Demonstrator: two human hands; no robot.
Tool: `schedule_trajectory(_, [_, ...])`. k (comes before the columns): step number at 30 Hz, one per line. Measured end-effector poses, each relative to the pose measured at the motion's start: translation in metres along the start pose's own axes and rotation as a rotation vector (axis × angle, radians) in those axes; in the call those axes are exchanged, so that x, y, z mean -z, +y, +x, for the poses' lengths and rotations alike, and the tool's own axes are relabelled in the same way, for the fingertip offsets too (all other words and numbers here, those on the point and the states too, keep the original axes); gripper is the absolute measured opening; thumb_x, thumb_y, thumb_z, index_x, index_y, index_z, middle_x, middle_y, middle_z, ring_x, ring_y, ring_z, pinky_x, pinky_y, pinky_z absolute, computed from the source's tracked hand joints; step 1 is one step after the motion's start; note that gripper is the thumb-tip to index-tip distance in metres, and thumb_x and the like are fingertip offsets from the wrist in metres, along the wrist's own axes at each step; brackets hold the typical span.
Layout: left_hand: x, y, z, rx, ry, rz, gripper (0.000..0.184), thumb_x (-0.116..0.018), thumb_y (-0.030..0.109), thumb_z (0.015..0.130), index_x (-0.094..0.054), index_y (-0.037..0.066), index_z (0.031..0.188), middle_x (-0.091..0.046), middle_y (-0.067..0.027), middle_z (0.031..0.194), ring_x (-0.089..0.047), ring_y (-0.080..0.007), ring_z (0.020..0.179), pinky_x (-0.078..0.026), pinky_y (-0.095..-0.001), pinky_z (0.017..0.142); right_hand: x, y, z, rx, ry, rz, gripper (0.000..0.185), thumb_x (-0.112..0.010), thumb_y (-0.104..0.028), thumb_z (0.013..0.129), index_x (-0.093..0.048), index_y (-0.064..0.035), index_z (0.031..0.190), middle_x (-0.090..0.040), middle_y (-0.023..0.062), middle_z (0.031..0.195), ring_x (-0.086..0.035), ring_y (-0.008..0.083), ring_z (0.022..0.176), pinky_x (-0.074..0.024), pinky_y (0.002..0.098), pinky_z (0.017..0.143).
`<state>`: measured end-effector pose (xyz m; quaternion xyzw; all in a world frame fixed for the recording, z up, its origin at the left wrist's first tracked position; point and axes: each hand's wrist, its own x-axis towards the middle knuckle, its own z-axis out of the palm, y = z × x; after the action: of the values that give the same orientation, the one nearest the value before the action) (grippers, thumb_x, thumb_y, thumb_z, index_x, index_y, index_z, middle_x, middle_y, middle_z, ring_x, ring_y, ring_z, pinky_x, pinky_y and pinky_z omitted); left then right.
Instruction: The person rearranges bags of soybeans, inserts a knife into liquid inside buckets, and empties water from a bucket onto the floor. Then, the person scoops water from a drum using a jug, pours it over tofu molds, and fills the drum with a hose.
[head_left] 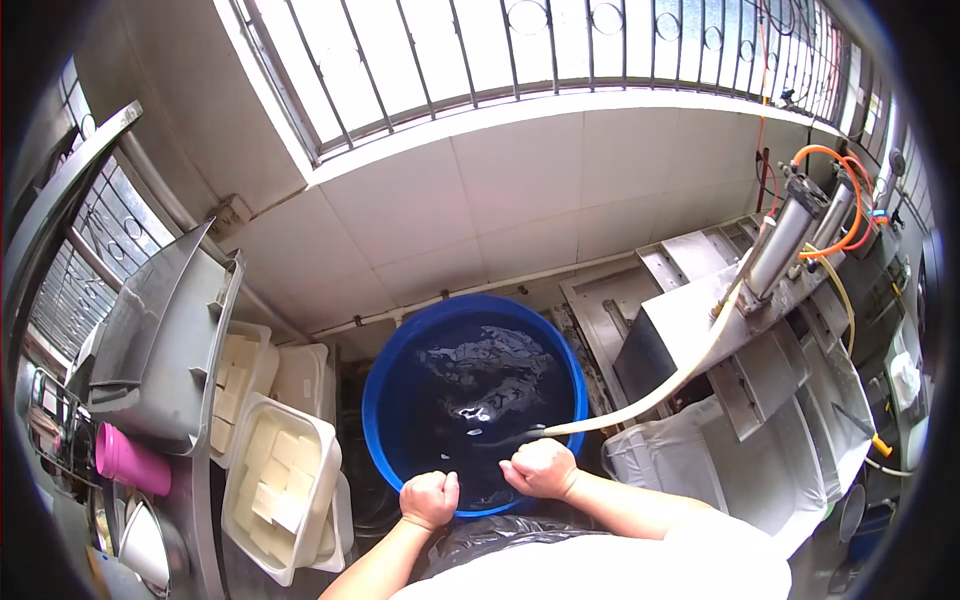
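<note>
A large round blue tub (pixel 374 420) full of dark liquid stands in the middle, with light glinting on its surface. At the tub's near edge, left of centre, my left hand (pixel 430 499) is closed in a fist. My right hand (pixel 540 469), also closed, is over the near right part of the tub. What either hand holds, if anything, is hidden. Just above my right hand, a pale hose (pixel 640 405) crosses the tub's right rim, and its dark end reaches over the liquid.
White bins (pixel 330 470) with pale blocks stand at the left, beside a pink cup (pixel 140 461) and a grey metal container (pixel 165 350). At the right are a machine with metal cylinders (pixel 785 245) and a cloth-lined trough (pixel 670 460). Behind runs a tiled wall (pixel 520 190).
</note>
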<state>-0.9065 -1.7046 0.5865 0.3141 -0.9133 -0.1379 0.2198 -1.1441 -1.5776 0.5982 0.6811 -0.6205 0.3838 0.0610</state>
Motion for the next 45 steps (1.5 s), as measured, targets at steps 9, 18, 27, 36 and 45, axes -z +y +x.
schedule_trajectory(9, [0.003,0.009,-0.001,0.1,-0.132,0.104,0.038,-0.06,0.033,0.096,-0.064,0.008,0.068,-0.068,-0.0164,0.07,-0.068,-0.0376,0.067,-0.055,-0.0502,0.063,-0.002,-0.004,-0.005,-0.02,0.0,-0.013,0.035,-0.07,-0.026,0.089,-0.056,-0.0137,0.059,-0.058,0.0049,0.058,-0.063,0.025,0.054,-0.051,0.0388,0.055])
schedule_trajectory(18, [0.003,0.01,-0.003,0.11,-0.107,0.095,0.04,-0.059,0.033,0.097,-0.063,0.006,0.067,-0.067,-0.0175,0.071,-0.068,-0.0388,0.068,-0.054,-0.0503,0.063,0.0,-0.006,-0.006,-0.028,-0.008,-0.036,0.034,-0.069,-0.026,0.09,-0.058,-0.0132,0.061,-0.06,0.0052,0.06,-0.065,0.0248,0.057,-0.0521,0.0388,0.057])
schedule_trajectory(27, [-0.003,0.001,-0.005,-0.002,0.06,0.045,0.035,-0.064,0.023,0.091,-0.056,0.007,0.061,-0.062,-0.0146,0.064,-0.063,-0.0371,0.063,-0.052,-0.0495,0.062,-0.002,-0.003,-0.006,-0.046,0.008,-0.025,0.036,-0.069,-0.026,0.091,-0.057,-0.0127,0.059,-0.06,0.0057,0.059,-0.064,0.0255,0.055,-0.0521,0.0391,0.056])
schedule_trajectory(36, [-0.006,-0.001,-0.005,-0.023,0.097,0.018,0.033,-0.064,0.02,0.09,-0.054,0.007,0.061,-0.06,-0.0152,0.064,-0.062,-0.0375,0.063,-0.051,-0.0492,0.062,0.001,-0.004,-0.005,-0.056,0.029,-0.002,0.035,-0.07,-0.026,0.09,-0.056,-0.0131,0.06,-0.059,0.0051,0.059,-0.063,0.025,0.055,-0.0517,0.0391,0.057])
schedule_trajectory(45, [-0.006,-0.001,-0.004,-0.038,0.111,0.021,0.031,-0.064,0.018,0.089,-0.055,0.006,0.062,-0.06,-0.0157,0.064,-0.062,-0.0372,0.062,-0.051,-0.0489,0.062,0.001,-0.002,-0.005,-0.035,0.054,0.014,0.036,-0.073,-0.023,0.088,-0.054,-0.0122,0.059,-0.056,0.0046,0.058,-0.061,0.0246,0.054,-0.0494,0.0379,0.055])
